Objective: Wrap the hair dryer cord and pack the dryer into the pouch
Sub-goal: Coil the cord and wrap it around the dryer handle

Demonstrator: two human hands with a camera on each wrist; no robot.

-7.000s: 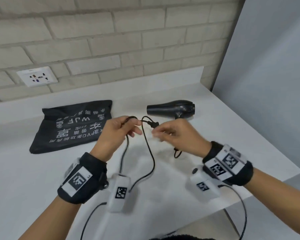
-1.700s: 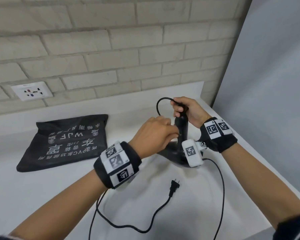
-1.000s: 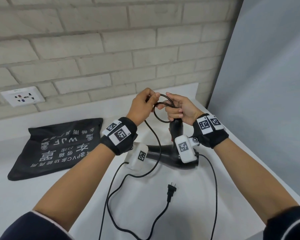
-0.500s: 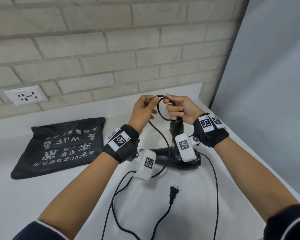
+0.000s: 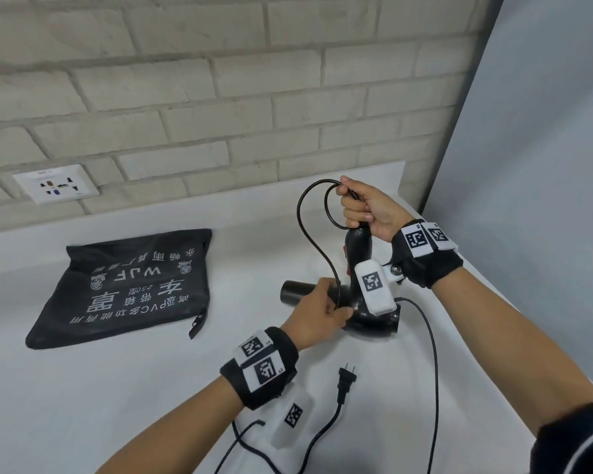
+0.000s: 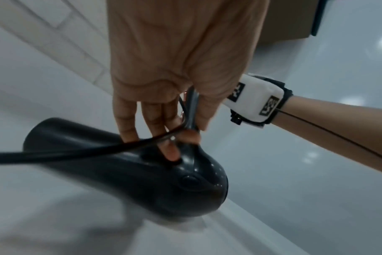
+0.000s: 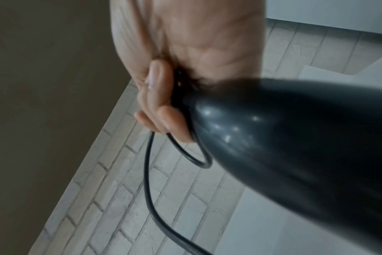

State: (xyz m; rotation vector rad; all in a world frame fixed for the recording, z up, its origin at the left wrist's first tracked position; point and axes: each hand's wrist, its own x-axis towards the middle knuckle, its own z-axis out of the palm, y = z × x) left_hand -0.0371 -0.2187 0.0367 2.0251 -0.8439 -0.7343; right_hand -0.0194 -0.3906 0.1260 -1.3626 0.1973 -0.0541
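While the black hair dryer (image 5: 356, 302) stands on the white worktop (image 5: 117, 388) with its handle up, the right hand (image 5: 367, 208) has its fingers (image 7: 164, 119) curled around the handle top, clamping a loop of the cord (image 5: 305, 227). The left hand (image 5: 317, 311) pinches the cord against the dryer body. The plug (image 5: 345, 383) lies loose on the worktop. Well to the left lies the flat black pouch (image 5: 127, 289), printed upside down with "WJF" and Chinese characters.
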